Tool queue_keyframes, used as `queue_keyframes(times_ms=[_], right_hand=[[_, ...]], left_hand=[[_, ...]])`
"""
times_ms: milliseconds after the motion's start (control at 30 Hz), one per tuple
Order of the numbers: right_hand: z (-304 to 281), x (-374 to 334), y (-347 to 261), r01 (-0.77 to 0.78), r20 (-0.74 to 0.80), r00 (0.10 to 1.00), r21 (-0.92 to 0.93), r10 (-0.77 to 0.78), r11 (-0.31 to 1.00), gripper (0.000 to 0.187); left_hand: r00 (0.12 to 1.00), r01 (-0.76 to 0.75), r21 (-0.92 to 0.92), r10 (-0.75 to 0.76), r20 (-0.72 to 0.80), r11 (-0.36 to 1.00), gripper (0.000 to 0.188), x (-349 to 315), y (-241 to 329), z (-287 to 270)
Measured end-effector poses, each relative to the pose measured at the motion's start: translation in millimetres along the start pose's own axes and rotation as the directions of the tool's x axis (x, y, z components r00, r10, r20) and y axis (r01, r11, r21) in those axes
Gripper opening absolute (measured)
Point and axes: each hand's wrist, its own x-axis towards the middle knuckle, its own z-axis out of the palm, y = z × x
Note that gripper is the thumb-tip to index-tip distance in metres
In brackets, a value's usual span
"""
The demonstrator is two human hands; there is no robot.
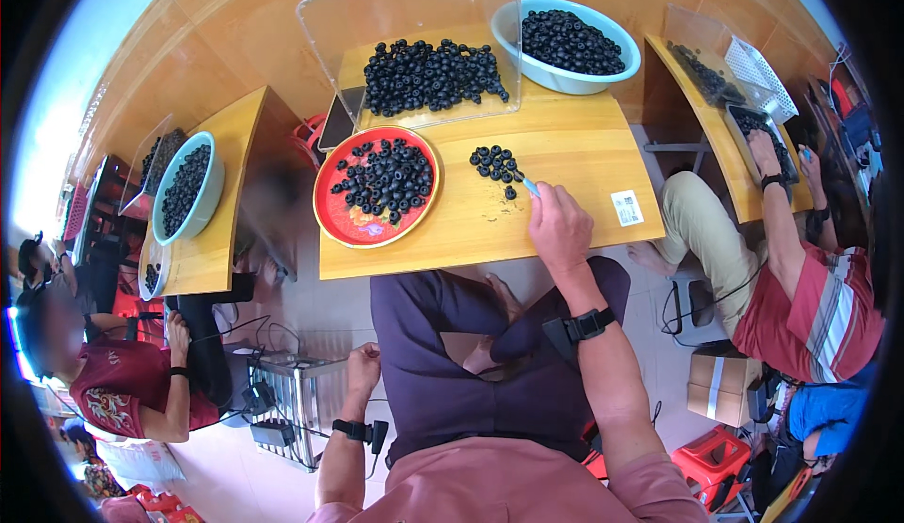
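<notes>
My right hand [562, 226] is closed round a slim tool with a light blue handle [532, 187]. Its tip reaches a loose cluster of small black round pieces with holes [493, 161] on the wooden table [565, 146]; the tip itself is too small to make out. One black piece [510, 193] lies just below the cluster, among dark crumbs. Left of these stands a red, gold-rimmed plate [331, 217] with many such black pieces [384, 179]. Down beside my left thigh, away from the table, my left hand [364, 369] is curled closed, with nothing visible in it.
A clear panel [330, 29] stands behind the plate, near a large heap of black pieces [433, 76]. A pale blue basin [633, 66] full of them sits at the back right. People work at side tables, left and right; a cardboard box [720, 386] lies on the floor.
</notes>
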Motion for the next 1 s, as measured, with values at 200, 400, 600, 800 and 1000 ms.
queue_keyframes(times_ms=[200, 400, 600, 800, 1000], right_hand=[[1.3, -0.5, 0.3, 0.001, -0.002, 1.0, 0.008, -0.001, 1.0, 0.011], [0.0, -0.2, -1.2, -0.001, -0.003, 1.0, 0.028, 0.001, 1.0, 0.011], [1.4, -1.7, 1.6, -0.007, -0.016, 1.0, 0.041, 0.008, 0.999, 0.011], [-0.5, -0.6, 1.9, 0.003, -0.031, 1.0, 0.038, -0.002, 0.999, 0.011], [0.4, -1.2, 1.7, -0.021, -0.019, 1.0, 0.024, 0.021, 0.999, 0.01]], left_hand=[[0.992, -0.044, 0.154, 0.061, -0.112, 0.987, 0.011, -4.1, -2.5, -0.8], [0.961, 0.259, -0.616, -0.137, 0.239, 0.744, 0.019, -14.3, 13.8, -3.3], [0.918, 0.287, -0.469, -0.099, 0.384, 0.836, 0.017, -27.2, 17.1, -48.6], [0.965, -0.263, 0.162, 0.256, 0.06, 0.951, 0.014, -35.8, 134.1, -47.2], [0.604, -0.797, 0.201, 0.753, 0.262, 0.569, 0.012, -21.4, 292.1, 22.9]])
